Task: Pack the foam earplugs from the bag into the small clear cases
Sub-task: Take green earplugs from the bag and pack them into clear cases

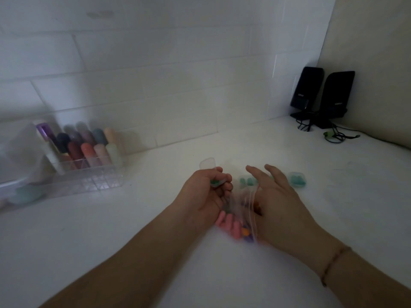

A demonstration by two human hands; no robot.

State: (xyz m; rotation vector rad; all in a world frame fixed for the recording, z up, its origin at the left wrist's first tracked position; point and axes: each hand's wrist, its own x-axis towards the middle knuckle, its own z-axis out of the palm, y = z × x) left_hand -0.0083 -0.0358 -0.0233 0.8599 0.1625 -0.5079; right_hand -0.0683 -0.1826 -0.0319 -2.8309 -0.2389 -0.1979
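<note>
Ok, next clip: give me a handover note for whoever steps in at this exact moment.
Left hand grips an open clear case, lid up, something green inside.
Right hand is open, fingers spread over the bag.
The bag lies on the counter between the hands, with pink, orange and purple earplugs inside.
Done: two filled cases with teal plugs sit behind the right hand.
Left: finish the held case, pack the rest.

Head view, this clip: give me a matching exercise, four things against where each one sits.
Things:
1. open case
2. bag of earplugs
3. speakers
4. filled cases

Places:
A. far right corner
B. on the counter beyond the right hand
C. in the left hand
D. between the two hands

Pairs: 1-C, 2-D, 3-A, 4-B
</note>
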